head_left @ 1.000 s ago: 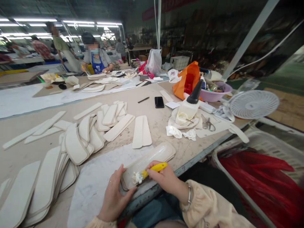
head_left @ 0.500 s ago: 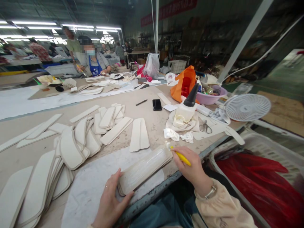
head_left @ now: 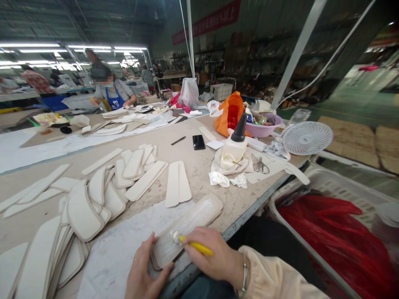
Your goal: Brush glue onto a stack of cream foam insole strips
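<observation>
Yellow shows first, the handle of a small applicator (head_left: 202, 248) gripped in the worker's right hand (head_left: 212, 251), thumb and fingers closed round it. Its head is lost in a clump of white paste (head_left: 175, 236) on the top piece of a stack of long, round-cornered cream pieces (head_left: 204, 209), and that upper face has a wet, streaky shine. The left hand (head_left: 145, 272) holds the stack's near left end, fingers along one edge and thumb at the other. From where I stand, the stack lies aslant near the front edge of the worktable (head_left: 199, 182), partly over a white sheet (head_left: 124, 241). To the left sprawls a heap of similar pieces (head_left: 84, 211), many overlapping; two more (head_left: 178, 187) lie just beyond the stack. Farther off are a pen (head_left: 178, 140) and a black phone (head_left: 198, 142). On the right sit crumpled tissues (head_left: 219, 179), a white bottle (head_left: 233, 149) with a black cone top, scissors (head_left: 261, 166) and a white fan (head_left: 307, 138). Red plastic (head_left: 330, 232) fills part of a pale basket (head_left: 336, 187) at the near right. Across the table, a co-worker in a blue apron (head_left: 115, 101) bends over more pieces.
</observation>
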The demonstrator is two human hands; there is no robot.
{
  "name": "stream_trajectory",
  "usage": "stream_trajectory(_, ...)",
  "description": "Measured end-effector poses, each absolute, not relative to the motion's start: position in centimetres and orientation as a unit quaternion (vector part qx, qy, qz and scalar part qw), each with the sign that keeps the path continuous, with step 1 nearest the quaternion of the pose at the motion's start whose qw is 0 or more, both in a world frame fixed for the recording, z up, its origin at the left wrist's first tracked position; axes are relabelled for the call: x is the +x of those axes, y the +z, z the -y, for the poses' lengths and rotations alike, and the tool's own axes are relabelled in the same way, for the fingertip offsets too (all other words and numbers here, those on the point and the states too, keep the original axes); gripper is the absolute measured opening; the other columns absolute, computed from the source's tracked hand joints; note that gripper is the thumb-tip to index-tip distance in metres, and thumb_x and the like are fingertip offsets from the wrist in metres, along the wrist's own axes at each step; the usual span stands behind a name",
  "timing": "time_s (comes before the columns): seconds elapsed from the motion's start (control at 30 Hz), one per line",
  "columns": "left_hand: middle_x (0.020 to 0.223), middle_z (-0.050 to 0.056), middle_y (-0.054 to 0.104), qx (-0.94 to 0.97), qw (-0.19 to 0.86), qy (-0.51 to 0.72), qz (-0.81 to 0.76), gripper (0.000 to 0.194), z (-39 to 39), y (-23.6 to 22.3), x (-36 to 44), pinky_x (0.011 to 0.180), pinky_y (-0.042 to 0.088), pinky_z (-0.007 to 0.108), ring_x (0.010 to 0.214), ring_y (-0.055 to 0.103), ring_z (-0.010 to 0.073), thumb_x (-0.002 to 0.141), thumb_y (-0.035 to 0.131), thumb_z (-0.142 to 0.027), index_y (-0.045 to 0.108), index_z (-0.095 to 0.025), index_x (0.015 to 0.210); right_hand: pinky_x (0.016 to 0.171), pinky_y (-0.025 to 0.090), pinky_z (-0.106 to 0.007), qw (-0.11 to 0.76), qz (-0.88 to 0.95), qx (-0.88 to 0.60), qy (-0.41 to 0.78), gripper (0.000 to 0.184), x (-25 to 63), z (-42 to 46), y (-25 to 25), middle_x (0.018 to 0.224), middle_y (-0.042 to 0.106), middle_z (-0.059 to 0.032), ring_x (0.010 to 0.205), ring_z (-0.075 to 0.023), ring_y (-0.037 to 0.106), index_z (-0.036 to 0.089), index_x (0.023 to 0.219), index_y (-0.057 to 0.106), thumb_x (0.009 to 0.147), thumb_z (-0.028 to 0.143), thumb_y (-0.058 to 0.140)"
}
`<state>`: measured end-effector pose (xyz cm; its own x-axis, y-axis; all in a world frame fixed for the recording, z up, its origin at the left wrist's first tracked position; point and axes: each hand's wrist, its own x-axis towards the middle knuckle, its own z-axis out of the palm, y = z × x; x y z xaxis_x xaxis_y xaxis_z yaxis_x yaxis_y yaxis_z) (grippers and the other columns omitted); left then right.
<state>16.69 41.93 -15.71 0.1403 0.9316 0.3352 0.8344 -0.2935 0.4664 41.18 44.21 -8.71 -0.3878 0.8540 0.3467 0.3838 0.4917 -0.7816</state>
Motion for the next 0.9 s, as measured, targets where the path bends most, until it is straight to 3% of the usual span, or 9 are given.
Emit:
stream_trajectory(0.13, 0.125, 0.013, 0.058, 0.748, 0.085, 0.285, -0.594, 0.076, -41.9, -15.8, 16.5, 0.096, 0.048, 0.057, 0.116, 0.056, 0.034, 0.075, 0.065, -0.046, 0.032, -0.024, 0.14, 0.067, 0.044, -0.026, 0.434, 0.618, -0.541, 0.371, 0.017, 45.6, -47.3, -9.2, 0.074, 0.063, 0.0002, 0.072, -0.0152, 0.059, 0.02, 0.079, 0.063, 0.087, 0.024, 0.049)
stream_trajectory(0.3, 0.129, 0.012, 0.056, 0.741, 0.091, 0.281, -0.603, 0.075, -41.9, -15.9, 16.3, 0.099, 0.046, 0.056, 0.119, 0.053, 0.0338, 0.074, 0.067, -0.043, 0.034, -0.026, 0.139, 0.071, 0.043, -0.03, 0.453, 0.611, -0.609, 0.225, 0.016, 49.4, -48.8, -9.1, 0.08, 0.064, -0.0026, 0.078, -0.0184, 0.059, 0.02, 0.083, 0.062, 0.088, 0.026, 0.048)
stream_trajectory(0.4, 0.131, 0.012, 0.055, 0.753, 0.09, 0.273, -0.592, 0.073, -41.8, -16.2, 16.3, 0.099, 0.048, 0.053, 0.121, 0.053, 0.0322, 0.075, 0.067, -0.039, 0.035, -0.026, 0.139, 0.071, 0.043, -0.032, 0.375, 0.723, -0.567, 0.126, 0.015, 47.7, -47.2, -8.9, 0.081, 0.063, -0.0062, 0.078, -0.0198, 0.058, 0.019, 0.086, 0.062, 0.087, 0.02, 0.047)
stream_trajectory(0.5, 0.13, 0.013, 0.055, 0.754, 0.078, 0.286, -0.586, 0.071, -41.7, -16.6, 16.2, 0.099, 0.048, 0.054, 0.12, 0.053, 0.0323, 0.076, 0.065, -0.038, 0.035, -0.024, 0.139, 0.064, 0.042, -0.031, 0.305, 0.815, -0.477, 0.125, 0.015, 45.1, -45.3, -8.6, 0.074, 0.059, -0.0056, 0.071, -0.019, 0.055, 0.019, 0.08, 0.06, 0.086, 0.016, 0.046)
stream_trajectory(0.63, 0.132, 0.014, 0.053, 0.784, 0.104, 0.256, -0.556, 0.076, -42.2, -15.6, 15.2, 0.098, 0.049, 0.051, 0.121, 0.052, 0.0322, 0.074, 0.068, -0.039, 0.036, -0.023, 0.141, 0.072, 0.048, -0.029, 0.428, 0.757, -0.418, 0.262, 0.015, 45.0, -45.2, -8.1, 0.082, 0.064, -0.0047, 0.078, -0.0165, 0.059, 0.02, 0.094, 0.062, 0.09, 0.019, 0.047)
stream_trajectory(0.77, 0.134, 0.013, 0.053, 0.779, 0.181, 0.189, -0.57, 0.052, -43.7, -11.5, 14.5, 0.098, 0.049, 0.045, 0.123, 0.052, 0.0284, 0.084, 0.055, -0.043, 0.052, -0.022, 0.131, 0.08, 0.05, -0.031, 0.583, 0.594, -0.454, 0.318, 0.015, 48.0, -46.7, -8.1, 0.093, 0.067, -0.0056, 0.088, -0.0183, 0.062, 0.021, 0.095, 0.065, 0.09, 0.029, 0.053)
stream_trajectory(0.9, 0.109, 0.009, 0.067, 0.743, 0.272, 0.059, -0.608, 0.043, -46.6, -6.5, 15.8, 0.076, 0.056, 0.033, 0.095, 0.066, 0.022, 0.086, 0.047, -0.051, 0.066, -0.021, 0.11, 0.084, 0.052, -0.036, 0.647, 0.47, -0.508, 0.319, 0.021, 49.8, -47.6, -8.4, 0.098, 0.068, -0.0074, 0.091, -0.0222, 0.064, 0.022, 0.098, 0.067, 0.086, 0.037, 0.059)
